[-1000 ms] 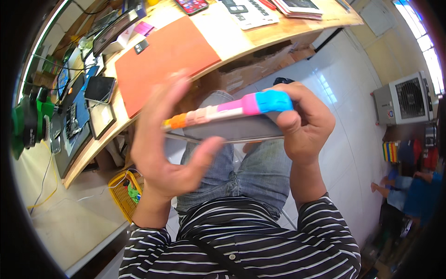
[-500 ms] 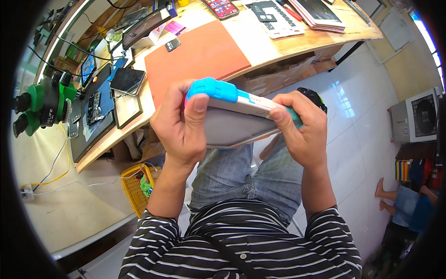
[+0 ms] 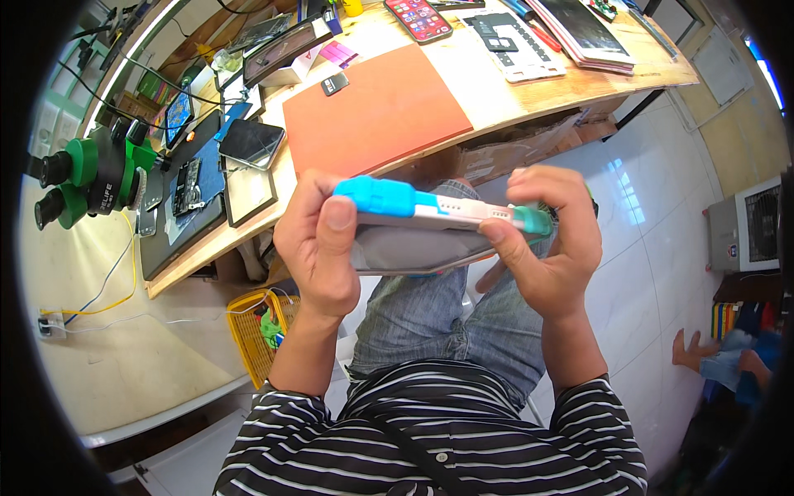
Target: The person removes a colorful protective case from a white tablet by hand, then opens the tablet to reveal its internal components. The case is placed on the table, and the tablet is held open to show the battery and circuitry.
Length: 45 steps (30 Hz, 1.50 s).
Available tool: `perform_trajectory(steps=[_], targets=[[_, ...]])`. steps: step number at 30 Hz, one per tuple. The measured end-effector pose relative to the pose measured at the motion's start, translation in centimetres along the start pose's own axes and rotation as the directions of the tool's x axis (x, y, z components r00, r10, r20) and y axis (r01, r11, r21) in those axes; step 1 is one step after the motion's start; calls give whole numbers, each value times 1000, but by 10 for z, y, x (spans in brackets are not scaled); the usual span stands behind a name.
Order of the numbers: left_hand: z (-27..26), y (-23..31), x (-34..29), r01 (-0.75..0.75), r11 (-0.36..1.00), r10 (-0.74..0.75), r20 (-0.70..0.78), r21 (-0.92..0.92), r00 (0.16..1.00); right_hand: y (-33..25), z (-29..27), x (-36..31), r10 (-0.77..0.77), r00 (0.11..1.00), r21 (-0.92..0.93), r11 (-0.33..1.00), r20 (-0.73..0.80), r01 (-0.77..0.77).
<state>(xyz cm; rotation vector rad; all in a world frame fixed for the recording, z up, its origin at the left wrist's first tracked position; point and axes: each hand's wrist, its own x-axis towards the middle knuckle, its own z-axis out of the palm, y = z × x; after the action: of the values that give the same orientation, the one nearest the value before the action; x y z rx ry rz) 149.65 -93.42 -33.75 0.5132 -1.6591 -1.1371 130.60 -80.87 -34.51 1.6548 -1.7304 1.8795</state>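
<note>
Above my lap is a tablet [image 3: 430, 245] with a grey face and a pale edge, held tilted so that the edge with its small slots faces up. A bright blue bumper [image 3: 376, 197] covers one corner, and a teal bumper [image 3: 533, 220] covers the other. My left hand [image 3: 318, 244] grips the blue end, thumb on the near face and fingers behind. At the teal end is my right hand [image 3: 554, 244]. Its thumb presses on the edge beside the slots, its index finger is lifted and bent, and its other fingers are partly hidden.
The wooden workbench [image 3: 579, 93] ahead carries an orange mat [image 3: 380, 116], a lit phone [image 3: 418, 18], a white tablet frame [image 3: 514, 50] and a dark-screened phone [image 3: 251, 143]. A green microscope [image 3: 99, 178] stands at left. Below it sits a yellow basket [image 3: 252, 339]; an air cooler [image 3: 748, 223] is at right.
The tablet has tipped, so more of its slotted edge shows and less of its grey face. My right index finger has risen off the edge. The whole view has shifted slightly.
</note>
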Motion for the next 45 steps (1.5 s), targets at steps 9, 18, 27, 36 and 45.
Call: perform_trajectory(steps=[9, 18, 27, 36, 45], targets=[[-15, -5, -6, -53, 994, 52, 15, 95, 999, -17, -26, 25, 70, 927, 45, 995, 369, -93], [-11, -1, -6, -4, 996, 1, 42, 92, 999, -11, -37, 77, -43, 632, 130, 987, 774, -92], [-5, -3, 2, -52, 987, 35, 112, 149, 993, -14, -32, 100, 57, 449, -7, 994, 892, -112], [0, -1, 1, -48, 987, 32, 106, 152, 994, -28, -30, 99, -48, 417, -45, 977, 908, 210], [-8, -7, 1, -2, 999, -3, 118, 42, 993, -11, -24, 102, -129, 391, 107, 991, 911, 77]])
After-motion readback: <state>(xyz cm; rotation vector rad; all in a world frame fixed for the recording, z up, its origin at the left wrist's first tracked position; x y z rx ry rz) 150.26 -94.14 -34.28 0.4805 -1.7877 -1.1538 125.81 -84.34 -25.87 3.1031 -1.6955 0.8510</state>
